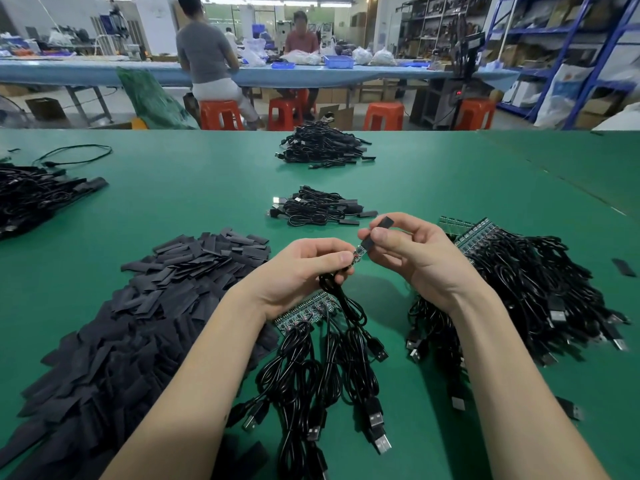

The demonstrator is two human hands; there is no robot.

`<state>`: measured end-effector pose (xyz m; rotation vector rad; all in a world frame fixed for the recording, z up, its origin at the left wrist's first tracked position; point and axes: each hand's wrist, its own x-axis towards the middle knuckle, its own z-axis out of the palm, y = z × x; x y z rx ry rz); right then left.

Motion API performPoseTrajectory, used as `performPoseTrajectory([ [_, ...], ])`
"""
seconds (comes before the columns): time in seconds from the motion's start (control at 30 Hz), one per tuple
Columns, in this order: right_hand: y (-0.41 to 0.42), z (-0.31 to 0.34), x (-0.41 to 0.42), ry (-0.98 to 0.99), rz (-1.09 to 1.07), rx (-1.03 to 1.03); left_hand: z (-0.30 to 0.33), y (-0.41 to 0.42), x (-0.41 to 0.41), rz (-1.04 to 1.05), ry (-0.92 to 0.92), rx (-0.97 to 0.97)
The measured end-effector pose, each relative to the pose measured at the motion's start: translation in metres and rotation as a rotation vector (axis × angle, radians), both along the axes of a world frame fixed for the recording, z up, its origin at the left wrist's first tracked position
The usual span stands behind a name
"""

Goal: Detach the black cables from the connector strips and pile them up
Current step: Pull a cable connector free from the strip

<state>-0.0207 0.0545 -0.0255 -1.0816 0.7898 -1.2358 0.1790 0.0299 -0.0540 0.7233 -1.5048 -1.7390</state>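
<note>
1. Holding one black cable (pixel 341 306) above the near middle of the counter (pixel 173 188), the left hand (pixel 304 271) pinched it just below its small board end (pixel 358 255), its grip clenched round the cord.
2. The right hand (pixel 415 251) pinched a black sleeve (pixel 375 233) at that board end; its grip was closed on the sleeve, which seemed partly over the board.
3. The step in hand looked like finishing a single cable already freed from its connector strip (pixel 304 311), which lay on the counter under the left wrist.
4. The sleeve's long axis ran from lower left to upper right, its free end pointing toward the far right corner; the cord hung down toward the near edge.
5. Next, I judged, the cable would need carrying to the small pile (pixel 318 207) at mid-counter, then another pulled from the strip.
6. A heap of loose sleeves (pixel 156 306) lay at the left, and strips still bearing cables (pixel 526 282) at the right.
</note>
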Motion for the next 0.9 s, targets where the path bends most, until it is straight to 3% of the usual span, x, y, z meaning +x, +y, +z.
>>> performPoseTrajectory([
  [0.23,-0.001,-0.004,-0.002,0.013,0.045,-0.033,0.001,0.001,0.002,-0.004,-0.016,0.000],
  [0.37,0.001,-0.005,-0.006,0.155,0.062,-0.044,0.003,0.001,0.006,0.021,-0.192,-0.136],
  [0.57,0.000,-0.009,0.005,-0.053,0.056,-0.034,0.003,0.003,0.006,0.003,-0.041,-0.065],
  [0.9,-0.002,-0.013,0.006,0.018,0.021,-0.072,0.000,-0.001,0.004,0.088,-0.063,-0.096],
])
